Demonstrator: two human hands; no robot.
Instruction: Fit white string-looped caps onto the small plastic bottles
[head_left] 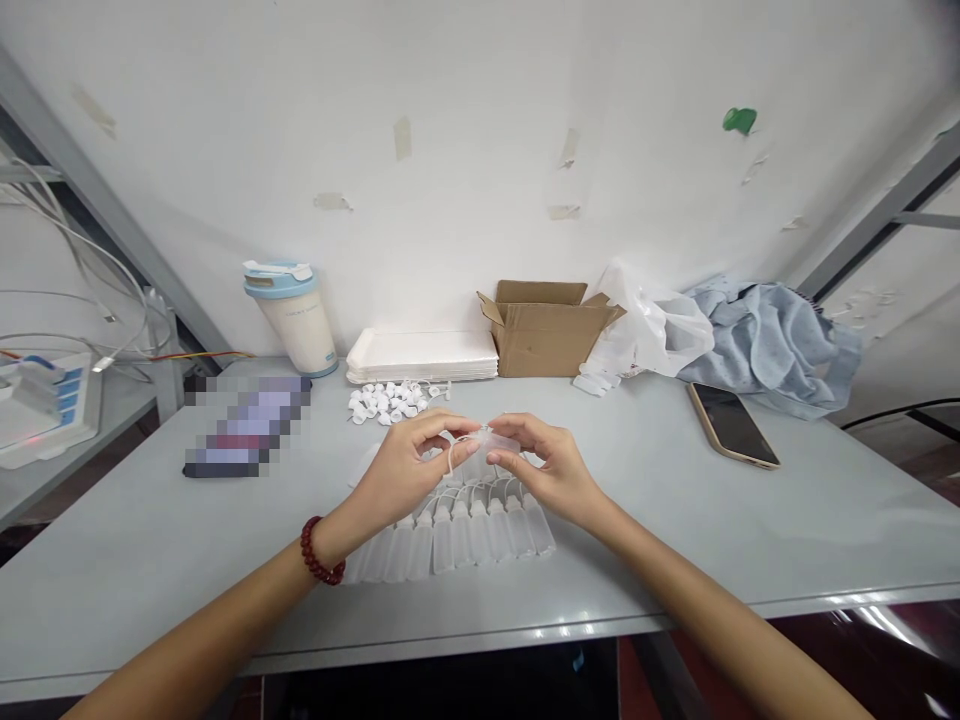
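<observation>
Both hands meet above a grey table [622, 520], fingertips nearly touching. My left hand [424, 455], with a red bead bracelet at the wrist, pinches a thin white strap near the neck of a small translucent bottle [491, 440]. The bottle's body lies between the fingers and thumb of my right hand [551, 465]. Its details are partly hidden by the fingertips. Below the hands, a row of translucent bottles [478, 535] with looped white straps lies side by side. More bottles behind them are partly covered by the hands. Small white caps [386, 402] are piled beyond my left hand.
Along the wall stand a blue-lidded cup [300, 325], a stack of white trays [424, 355], an open cardboard box [551, 335], a white plastic bag [652, 325] and a blue cloth [780, 345]. A phone [733, 425] lies right, a pixelated dark object [251, 425] left.
</observation>
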